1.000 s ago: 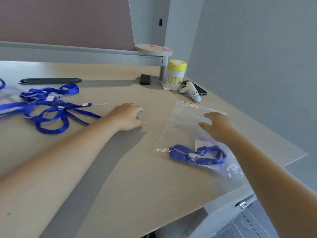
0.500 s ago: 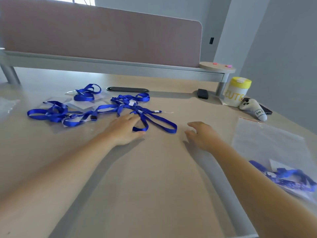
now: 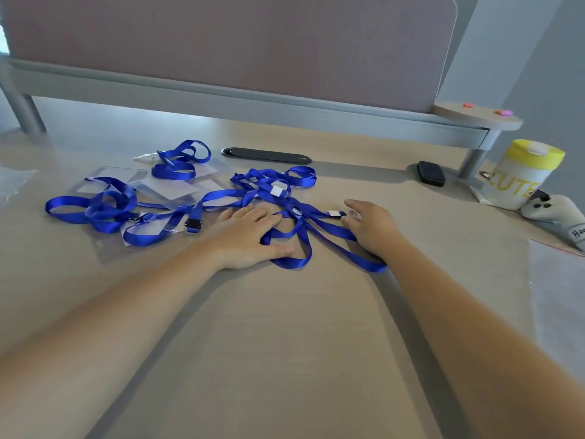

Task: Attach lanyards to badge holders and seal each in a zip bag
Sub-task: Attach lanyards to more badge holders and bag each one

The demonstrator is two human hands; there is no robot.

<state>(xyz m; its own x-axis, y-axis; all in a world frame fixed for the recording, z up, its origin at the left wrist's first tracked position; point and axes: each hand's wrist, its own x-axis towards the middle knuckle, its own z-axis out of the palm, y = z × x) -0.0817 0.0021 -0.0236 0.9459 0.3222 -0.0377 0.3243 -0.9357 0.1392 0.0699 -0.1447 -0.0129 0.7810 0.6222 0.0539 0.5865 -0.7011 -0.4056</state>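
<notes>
Several blue lanyards (image 3: 275,191) lie tangled across the middle of the desk. Clear badge holders (image 3: 167,188) lie under and beside them, to the left. My left hand (image 3: 247,236) rests flat on the lanyard loops with its fingers straight. My right hand (image 3: 372,224) is at the clip end of one lanyard (image 3: 364,259). Its thumb and fingertips pinch the small clear strap there. That lanyard's loop runs under my right wrist. A clear zip bag (image 3: 557,280) lies at the right edge, partly cut off.
A yellow-lidded cup (image 3: 519,175) and a white toy controller (image 3: 557,213) stand at the back right, with a small black object (image 3: 430,173) beside them. A dark cable slot (image 3: 266,155) and the divider panel (image 3: 221,42) close the back. Another clear bag (image 3: 12,185) lies far left.
My view has swung left from the filled zip bag to the lanyard pile. My right hand left the bag and reached the clip end. My left hand slid onto the loops.
</notes>
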